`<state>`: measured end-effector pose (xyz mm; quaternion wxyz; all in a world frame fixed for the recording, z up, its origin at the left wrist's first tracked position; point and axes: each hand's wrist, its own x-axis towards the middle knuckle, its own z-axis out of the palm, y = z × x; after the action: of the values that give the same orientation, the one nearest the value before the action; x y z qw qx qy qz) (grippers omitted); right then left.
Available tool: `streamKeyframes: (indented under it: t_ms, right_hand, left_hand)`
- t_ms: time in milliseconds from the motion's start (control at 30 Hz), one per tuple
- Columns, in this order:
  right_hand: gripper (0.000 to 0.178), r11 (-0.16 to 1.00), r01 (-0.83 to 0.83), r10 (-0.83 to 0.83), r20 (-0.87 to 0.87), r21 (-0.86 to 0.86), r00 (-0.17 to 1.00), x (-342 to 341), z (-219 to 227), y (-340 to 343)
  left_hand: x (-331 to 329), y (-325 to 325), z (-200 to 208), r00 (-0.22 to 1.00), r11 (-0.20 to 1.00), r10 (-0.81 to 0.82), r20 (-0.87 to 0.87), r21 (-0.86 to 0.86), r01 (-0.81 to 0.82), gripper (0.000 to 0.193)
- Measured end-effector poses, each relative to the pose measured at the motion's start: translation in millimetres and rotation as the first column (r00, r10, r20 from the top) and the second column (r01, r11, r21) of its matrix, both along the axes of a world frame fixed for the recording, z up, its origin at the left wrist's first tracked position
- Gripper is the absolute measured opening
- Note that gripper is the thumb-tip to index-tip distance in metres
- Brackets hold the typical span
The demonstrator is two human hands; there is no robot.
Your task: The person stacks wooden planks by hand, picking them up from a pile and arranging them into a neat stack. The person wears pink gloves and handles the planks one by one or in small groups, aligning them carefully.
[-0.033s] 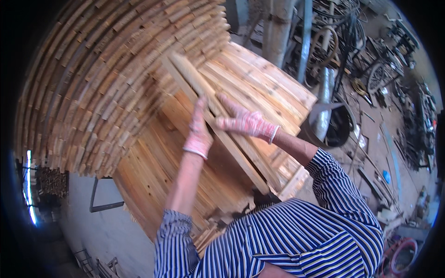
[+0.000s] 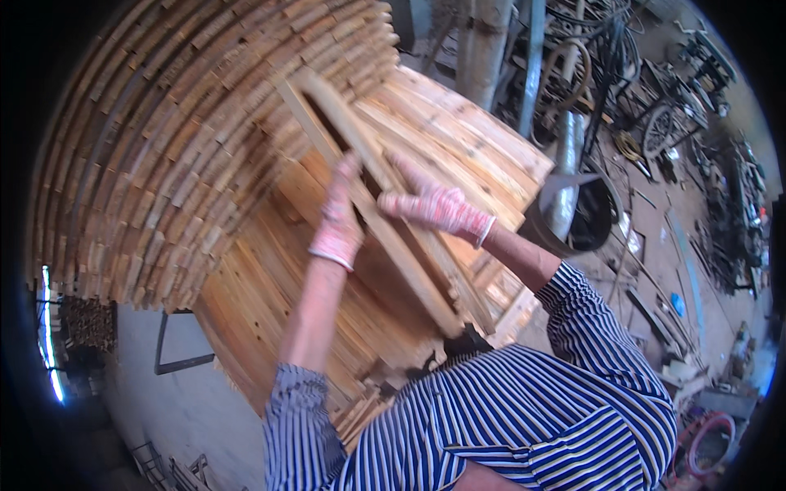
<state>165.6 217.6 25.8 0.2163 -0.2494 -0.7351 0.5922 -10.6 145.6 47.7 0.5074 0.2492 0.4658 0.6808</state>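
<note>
Two long, pale wooden slats slant side by side over the boards, meeting near the far end and parted by a narrow dark gap. My left hand (image 2: 336, 219), in a pink-and-white knit glove, closes on the left slat (image 2: 407, 263). In a matching glove, my right hand (image 2: 442, 209) grips the right slat (image 2: 350, 127), its thumb reaching toward the gap. Under the slats lies a surface of joined planks (image 2: 258, 286); more planks (image 2: 467, 131) lie beyond my right hand. Parts of my fingers are hidden behind the wood.
A tall stack of wooden strips (image 2: 180, 164) rises at the far left. Right of the planks stand a dark round bin (image 2: 594, 217) and a shiny wrapped pipe (image 2: 563, 196). Cables, metal parts and scraps litter the floor at right. A bent metal bar (image 2: 184, 364) juts out at lower left.
The gap between the two slats has widened. My left hand has moved slightly left with its slat, while my right hand stays nearly in place; the whole view has shifted a little.
</note>
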Motion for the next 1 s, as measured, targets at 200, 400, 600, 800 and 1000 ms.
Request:
streamKeyframes:
  t_ms: [200, 400, 600, 800, 1000]
  right_hand:
    - [0.081, 0.74, 0.384, -0.571, -0.215, -0.552, 0.792, 130, -22, -46]
    - [0.09, 0.49, 0.859, -0.845, 0.159, -0.15, 0.51, 186, -88, -135]
    - [0.109, 0.306, 0.95, -0.862, 0.406, -0.062, 0.304, 80, -127, -160]
    - [0.077, 0.452, 0.878, -0.891, -0.026, -0.158, 0.454, 94, -90, -175]
    - [0.097, 0.91, 0.411, -0.412, 0.237, 0.056, 0.88, 102, 17, -113]
  left_hand:
    - [-69, -52, 71, 0.823, 0.889, -0.412, -0.391, -0.37, 0.27, 0.077]
    - [-95, -189, 52, 0.404, 0.788, -0.582, -0.706, -0.612, 0.065, 0.113]
    - [-101, -294, -37, -0.063, 0.621, -0.764, -0.643, -0.703, -0.347, 0.13]
    - [-108, -324, -55, -0.004, 0.665, -0.686, -0.727, -0.625, -0.409, 0.128]
    - [-105, -342, -44, 0.111, 0.665, -0.656, -0.746, -0.642, -0.381, 0.116]
